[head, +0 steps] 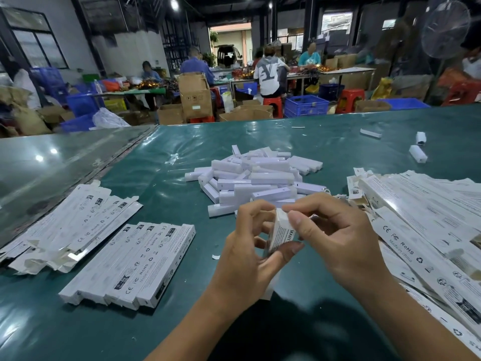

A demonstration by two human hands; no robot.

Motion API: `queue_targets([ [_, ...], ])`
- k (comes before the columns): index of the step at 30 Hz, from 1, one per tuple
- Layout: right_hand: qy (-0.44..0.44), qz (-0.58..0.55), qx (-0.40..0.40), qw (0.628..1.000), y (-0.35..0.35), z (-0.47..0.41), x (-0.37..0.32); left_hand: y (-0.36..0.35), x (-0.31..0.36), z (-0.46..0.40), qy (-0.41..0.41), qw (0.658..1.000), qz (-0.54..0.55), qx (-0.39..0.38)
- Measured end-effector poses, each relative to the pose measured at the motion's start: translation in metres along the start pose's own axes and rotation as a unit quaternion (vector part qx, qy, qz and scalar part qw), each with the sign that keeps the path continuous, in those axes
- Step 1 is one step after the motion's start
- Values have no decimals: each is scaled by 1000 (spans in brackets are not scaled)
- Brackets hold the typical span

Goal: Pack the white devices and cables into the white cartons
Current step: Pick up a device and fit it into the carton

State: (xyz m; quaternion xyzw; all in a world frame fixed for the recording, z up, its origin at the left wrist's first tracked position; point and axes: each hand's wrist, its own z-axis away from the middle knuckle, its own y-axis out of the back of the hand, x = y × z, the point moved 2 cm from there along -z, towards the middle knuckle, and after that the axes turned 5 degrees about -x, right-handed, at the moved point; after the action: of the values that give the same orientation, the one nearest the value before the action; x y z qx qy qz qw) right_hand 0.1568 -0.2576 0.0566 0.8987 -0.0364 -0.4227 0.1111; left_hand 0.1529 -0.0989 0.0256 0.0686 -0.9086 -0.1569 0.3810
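A white carton (280, 234) stands on end in front of me, printed side facing right. My left hand (250, 254) grips it from below and behind, fingers curled round it. My right hand (335, 233) pinches the flap at its top end with thumb and forefinger. Behind the hands lies a heap of white devices (257, 178) on the green table (161, 178). I cannot see whether a device or cable is inside the held carton.
A row of closed white cartons (132, 264) lies at the left front, with flat unfolded ones (70, 227) further left. A big pile of flat cartons (426, 225) fills the right side. Three loose devices (417, 153) lie far right. People work at tables behind.
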Motion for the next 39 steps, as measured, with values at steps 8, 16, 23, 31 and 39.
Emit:
queue_targets([
  [8, 141, 228, 44, 962, 4, 1, -5, -1, 1, 2, -21, 999, -41, -5],
  [16, 158, 220, 40, 962, 2, 3, -2, 1, -3, 2, -75, 991, -107, 20],
  [23, 173, 204, 3, 964, -2, 5, 6, 4, -11, -2, 60, 997, 41, -21],
  [31, -100, 81, 76, 989, 13, -5, 37, 5, -29, 2, 192, 962, -55, -186],
  [39, -265, -90, 24, 960, 6, -5, 62, 12, -29, -3, 231, 967, 92, 47],
])
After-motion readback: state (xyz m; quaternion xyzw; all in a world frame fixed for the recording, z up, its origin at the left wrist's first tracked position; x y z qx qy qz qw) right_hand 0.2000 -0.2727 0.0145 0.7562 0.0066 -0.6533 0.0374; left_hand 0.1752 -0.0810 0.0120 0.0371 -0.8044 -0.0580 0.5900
